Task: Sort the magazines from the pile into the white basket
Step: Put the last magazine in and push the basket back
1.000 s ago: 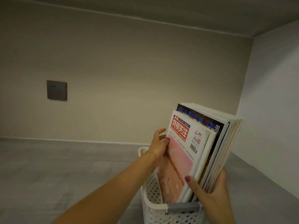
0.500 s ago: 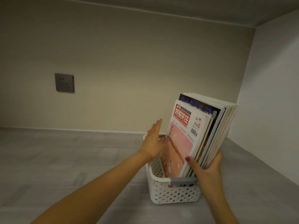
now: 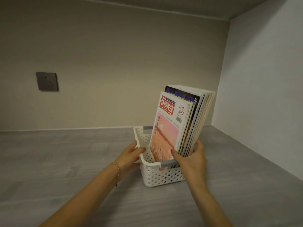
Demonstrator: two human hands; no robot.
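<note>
A white perforated basket (image 3: 161,176) with grey handles stands on the grey surface. Several magazines (image 3: 182,122) stand upright in it, leaning right; the front one has a pink cover with a red title block. My left hand (image 3: 131,155) grips the basket's left rim, thumb over the edge. My right hand (image 3: 191,158) clasps the lower near edge of the magazines, thumb on the pink cover and fingers round the far side. The basket's right wall is hidden behind my right hand.
The basket sits in a recess with a beige back wall, a white side wall (image 3: 262,95) close on the right and a ceiling above. A dark wall socket (image 3: 47,81) is at the left. The grey surface (image 3: 57,161) stretches left and toward me.
My left hand dropped from the front magazine's edge to the basket's left rim. The basket and magazines now appear farther away and lower in view. My right hand kept its hold.
</note>
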